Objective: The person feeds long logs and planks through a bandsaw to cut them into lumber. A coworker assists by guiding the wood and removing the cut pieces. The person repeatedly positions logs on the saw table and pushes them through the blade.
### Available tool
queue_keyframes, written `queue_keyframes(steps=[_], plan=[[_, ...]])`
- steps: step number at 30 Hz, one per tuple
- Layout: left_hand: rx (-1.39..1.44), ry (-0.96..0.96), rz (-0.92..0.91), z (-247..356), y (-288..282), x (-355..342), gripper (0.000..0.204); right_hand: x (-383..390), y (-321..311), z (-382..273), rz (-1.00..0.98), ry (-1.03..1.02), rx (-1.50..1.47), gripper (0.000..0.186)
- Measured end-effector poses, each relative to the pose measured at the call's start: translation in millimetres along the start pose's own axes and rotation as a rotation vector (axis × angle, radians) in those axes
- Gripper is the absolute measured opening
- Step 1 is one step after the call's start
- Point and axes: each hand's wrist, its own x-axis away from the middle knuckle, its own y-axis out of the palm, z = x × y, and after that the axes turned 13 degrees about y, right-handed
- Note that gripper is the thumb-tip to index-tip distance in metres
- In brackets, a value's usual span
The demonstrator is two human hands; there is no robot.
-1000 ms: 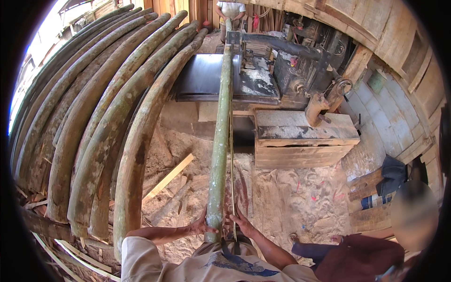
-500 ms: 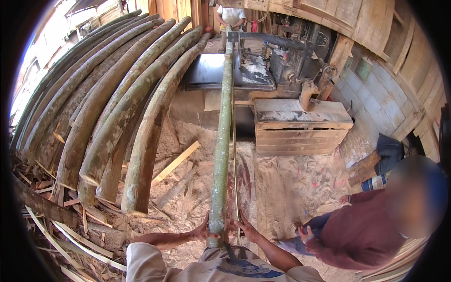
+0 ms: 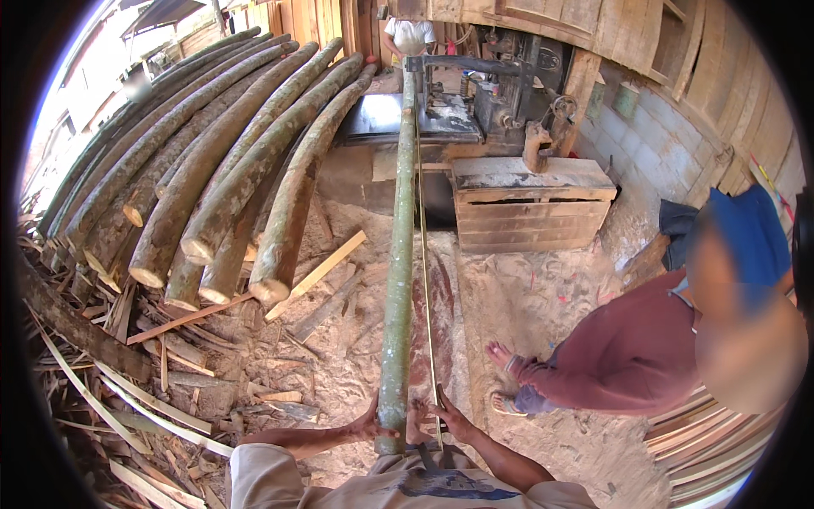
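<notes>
A long, slim log (image 3: 397, 280) with greenish-grey bark runs straight away from my body to the saw machine (image 3: 475, 85) at the far end. Its near end rests close against my waist. My left hand (image 3: 370, 422) grips the log's left side near that end, the fingers partly hidden. Along the log's right side stretches a thin strip of wood (image 3: 428, 297), separated from it by a narrow gap. Close to the strip's near end, my right hand (image 3: 451, 418) has its fingers closed around it.
Several thick logs (image 3: 284, 220) lie stacked at left, above offcuts and bark. A wooden box (image 3: 534, 212) stands beside the dark metal saw table (image 3: 373, 119). At right is a co-worker in a maroon top (image 3: 615, 352), near stacked strips (image 3: 704, 445). Another person (image 3: 409, 38) stands beyond the saw.
My view has shifted a little, and the gap between strip and log looks slightly wider. The co-worker at right has extended a hand toward the left. Both my hands keep their holds.
</notes>
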Motion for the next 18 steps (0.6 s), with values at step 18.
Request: queue_keyframes(steps=[18], plan=[[-0.164, -0.081, 0.023, -47, 166, 250, 0.140, 192, 119, 214, 0.061, -0.055, 0.042, 0.078]])
